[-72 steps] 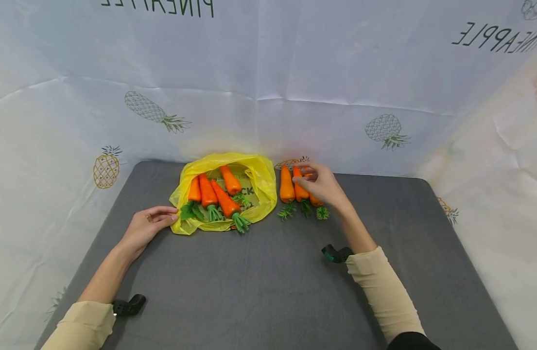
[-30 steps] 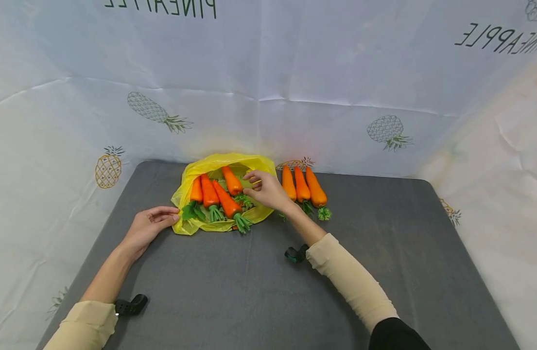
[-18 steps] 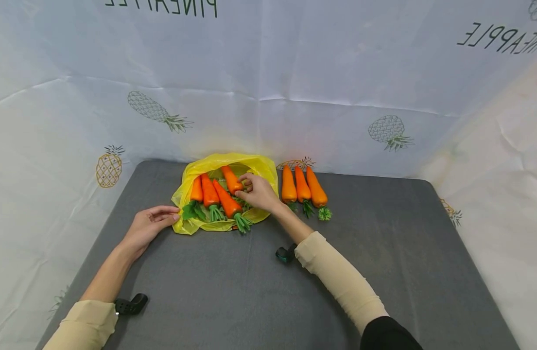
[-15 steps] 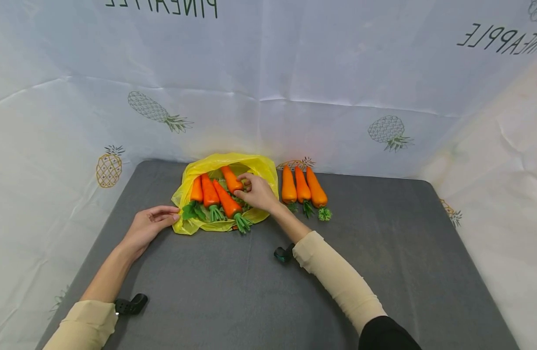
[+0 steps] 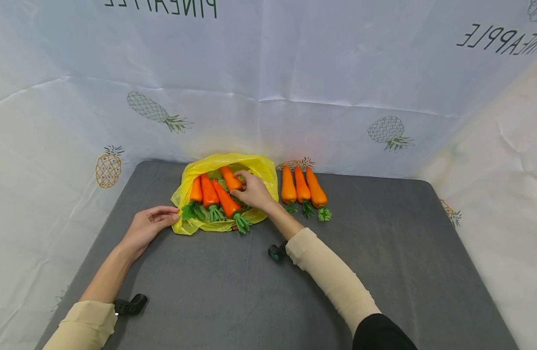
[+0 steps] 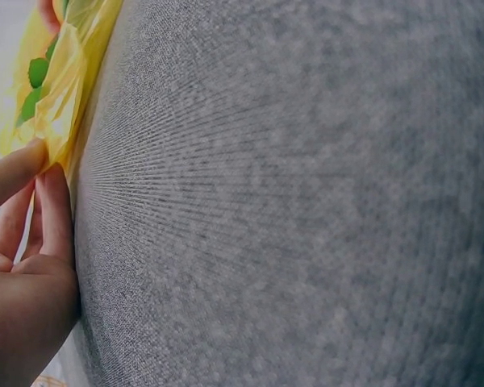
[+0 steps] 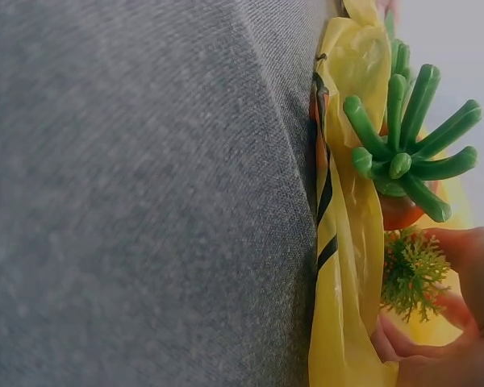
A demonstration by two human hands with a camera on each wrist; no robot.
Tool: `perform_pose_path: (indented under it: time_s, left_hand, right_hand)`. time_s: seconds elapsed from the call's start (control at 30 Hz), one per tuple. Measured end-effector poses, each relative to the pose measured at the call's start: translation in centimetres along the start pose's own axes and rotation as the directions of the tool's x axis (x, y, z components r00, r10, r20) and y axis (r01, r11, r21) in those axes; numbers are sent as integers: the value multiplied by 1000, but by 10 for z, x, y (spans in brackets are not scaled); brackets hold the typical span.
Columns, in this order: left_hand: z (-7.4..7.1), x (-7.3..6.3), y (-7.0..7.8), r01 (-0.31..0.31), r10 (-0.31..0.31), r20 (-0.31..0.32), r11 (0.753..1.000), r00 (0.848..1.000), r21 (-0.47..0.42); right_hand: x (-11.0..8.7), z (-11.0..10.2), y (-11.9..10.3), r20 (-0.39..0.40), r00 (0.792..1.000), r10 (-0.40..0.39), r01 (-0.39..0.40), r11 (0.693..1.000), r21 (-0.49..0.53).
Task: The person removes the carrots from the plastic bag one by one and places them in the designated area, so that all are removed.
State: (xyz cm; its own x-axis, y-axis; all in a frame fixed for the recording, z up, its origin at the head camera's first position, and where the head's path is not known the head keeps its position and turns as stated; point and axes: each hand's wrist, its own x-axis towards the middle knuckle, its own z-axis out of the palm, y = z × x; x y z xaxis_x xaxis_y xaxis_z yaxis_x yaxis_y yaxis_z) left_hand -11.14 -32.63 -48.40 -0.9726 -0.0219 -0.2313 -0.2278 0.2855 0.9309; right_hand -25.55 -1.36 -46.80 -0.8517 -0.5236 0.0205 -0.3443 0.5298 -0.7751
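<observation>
An open yellow plastic bag (image 5: 265, 170) lies at the table's far side with several orange carrots in its mouth. My left hand (image 5: 145, 228) pinches the bag's left edge between thumb and fingers, close to the tabletop in the left wrist view. Inside the bag, my right hand (image 5: 255, 192) grips the rearmost carrot (image 5: 230, 178) near its green end. Beside it lie a carrot (image 5: 226, 200) with thick green stems and another carrot (image 5: 209, 190). The right wrist view shows a frilly green top (image 7: 415, 274) by the right fingers and glossy, plastic-looking stems (image 7: 419, 165).
Three more carrots stand in a row right of the bag: a left one (image 5: 288, 185), a middle one (image 5: 302, 185) and a right one (image 5: 316, 188). A white curtain (image 5: 320, 73) with pineapple prints hangs behind the grey table (image 5: 233, 291).
My right hand has come from the carrot row leftward into the bag and taken hold of the rearmost carrot, which has shifted slightly left. My left hand keeps its place on the bag edge.
</observation>
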Motion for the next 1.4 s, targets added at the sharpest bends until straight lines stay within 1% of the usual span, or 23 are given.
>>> perform_pose_path:
  time_s: [0.4,0.57,0.67,0.87,1.1,1.4]
  left_hand:
    - [0,1,1,10,-10,-1,1000,1000,2]
    - [3,2,2,8,-8,-4,1000,1000,3]
    - [3,2,2,4,-4,-2,1000,1000,21]
    - [1,2,1,2,-2,-2,999,1000,35]
    - [2,2,2,1,0,-5,999,1000,32]
    - [0,0,-1,8,-7,-8,999,1000,33]
  right_hand:
    - [0,1,2,-27,999,19,-19,1000,6]
    - [-4,-2,4,-37,999,36,-34,998,48]
    - [-7,-5,7,-38,998,47,-44,996,79]
    - [-13,-16,10,-7,999,50,-48,992,114]
    - [-21,-31,10,17,999,36,-38,990,133]
    - [-35,-39,4,19,1000,-14,12,995,98]
